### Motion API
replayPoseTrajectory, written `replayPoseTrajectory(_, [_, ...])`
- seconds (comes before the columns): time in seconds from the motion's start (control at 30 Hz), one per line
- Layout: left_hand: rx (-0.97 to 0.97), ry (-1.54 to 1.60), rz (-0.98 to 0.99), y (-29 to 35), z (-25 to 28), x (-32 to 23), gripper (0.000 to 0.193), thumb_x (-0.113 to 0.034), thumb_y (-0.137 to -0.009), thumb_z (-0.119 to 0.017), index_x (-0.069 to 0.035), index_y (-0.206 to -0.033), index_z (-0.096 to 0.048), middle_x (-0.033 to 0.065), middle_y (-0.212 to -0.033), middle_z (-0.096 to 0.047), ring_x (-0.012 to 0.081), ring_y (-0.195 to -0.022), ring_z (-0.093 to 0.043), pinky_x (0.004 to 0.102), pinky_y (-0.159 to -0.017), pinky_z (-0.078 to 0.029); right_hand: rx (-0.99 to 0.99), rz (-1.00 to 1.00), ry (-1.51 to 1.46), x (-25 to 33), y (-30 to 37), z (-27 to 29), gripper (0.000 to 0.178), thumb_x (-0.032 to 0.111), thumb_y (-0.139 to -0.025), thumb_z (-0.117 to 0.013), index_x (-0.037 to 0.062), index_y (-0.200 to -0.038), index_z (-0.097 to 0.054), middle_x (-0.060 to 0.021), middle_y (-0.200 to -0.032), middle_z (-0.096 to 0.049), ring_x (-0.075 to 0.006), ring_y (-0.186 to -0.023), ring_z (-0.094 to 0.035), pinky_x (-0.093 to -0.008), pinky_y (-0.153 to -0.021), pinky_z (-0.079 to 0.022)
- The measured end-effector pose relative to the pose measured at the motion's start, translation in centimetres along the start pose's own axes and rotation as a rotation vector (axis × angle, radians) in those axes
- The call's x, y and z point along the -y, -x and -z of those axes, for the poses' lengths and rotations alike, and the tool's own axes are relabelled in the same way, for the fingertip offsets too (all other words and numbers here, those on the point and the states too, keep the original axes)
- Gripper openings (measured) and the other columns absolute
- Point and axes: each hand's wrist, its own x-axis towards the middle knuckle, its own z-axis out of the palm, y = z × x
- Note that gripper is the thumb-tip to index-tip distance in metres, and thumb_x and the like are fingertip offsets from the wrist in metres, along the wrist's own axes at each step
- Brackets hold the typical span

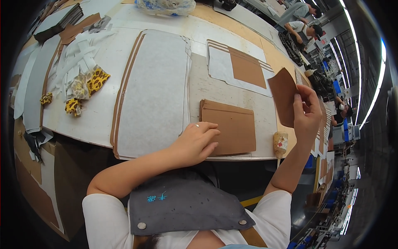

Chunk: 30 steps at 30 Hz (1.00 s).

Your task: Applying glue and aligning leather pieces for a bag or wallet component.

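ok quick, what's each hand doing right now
Left hand: open, at the left edge of the brown panels.
Right hand: closed, holding a brown sheet.

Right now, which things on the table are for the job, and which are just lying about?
Seem part of the job:
curved brown sheet, held in the right fingers
flat brown rectangular stack, at the left fingers

Seem to be just lying about:
yellow-and-black spotted scraps
tangled white strips
crumpled see-through plastic bag
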Motion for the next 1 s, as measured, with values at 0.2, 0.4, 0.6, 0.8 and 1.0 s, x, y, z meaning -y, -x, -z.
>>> replayPoseTrajectory(0.2, [-0.259, 0.752, 0.431, 1.4, 0.9, 1.3, 0.038, -0.025, -0.090, -0.055, 0.000, -0.120, -0.049, 0.0151, -0.126, -0.048, 0.0236, -0.120, -0.044, 0.0356, -0.102, -0.031, 0.159, 0.064, -0.561, 5.2, -0.9, -3.5, 0.014, -0.002, -0.084, -0.059, -0.0012, -0.098, -0.061, -0.0009, -0.084, -0.061, -0.0042, -0.075, -0.055, -0.0169, -0.067, -0.043])
replayPoseTrajectory(0.4, [-0.701, 1.130, 0.392, 3.6, 4.0, 0.3, 0.037, -0.025, -0.094, -0.050, 0.005, -0.117, -0.048, 0.0098, -0.107, -0.058, 0.0133, -0.103, -0.051, 0.0291, -0.090, -0.040, 0.287, 0.026, -0.795, 6.9, -1.0, -7.5, 0.012, -0.004, -0.084, -0.057, 0.0002, -0.096, -0.057, 0.0002, -0.083, -0.059, -0.0030, -0.072, -0.053, -0.0159, -0.064, -0.041])
replayPoseTrajectory(0.6, [-0.858, 0.887, 0.464, 7.2, 3.8, 1.2, 0.028, -0.015, -0.093, -0.051, 0.005, -0.111, -0.045, 0.0099, -0.095, -0.058, 0.0108, -0.091, -0.055, 0.0257, -0.079, -0.045, 0.506, -0.201, -0.811, 3.9, -0.8, -12.9, 0.010, 0.000, -0.086, -0.055, 0.0008, -0.096, -0.055, -0.0014, -0.082, -0.059, -0.0044, -0.069, -0.055, -0.0174, -0.060, -0.045])
replayPoseTrajectory(0.8, [-0.912, 0.361, 0.506, 10.0, 2.9, 3.1, 0.025, -0.008, -0.089, -0.055, 0.002, -0.106, -0.041, 0.0116, -0.079, -0.057, 0.0145, -0.068, -0.060, 0.0275, -0.061, -0.049, 0.672, -0.334, -0.772, 2.0, -0.4, -17.5, 0.011, 0.007, -0.086, -0.056, 0.0007, -0.095, -0.055, -0.0023, -0.083, -0.062, -0.0059, -0.070, -0.058, -0.0203, -0.055, -0.048])
replayPoseTrajectory(1.0, [-0.643, 0.047, 0.472, 9.3, 5.0, 3.3, 0.023, 0.001, -0.085, -0.052, 0.002, -0.108, -0.049, 0.0131, -0.081, -0.057, 0.0221, -0.066, -0.062, 0.0301, -0.059, -0.050, 0.707, -0.251, -0.711, 2.0, -2.1, -22.6, 0.012, 0.008, -0.087, -0.056, 0.0011, -0.097, -0.058, -0.0005, -0.083, -0.061, -0.0053, -0.077, -0.055, -0.0202, -0.064, -0.044])
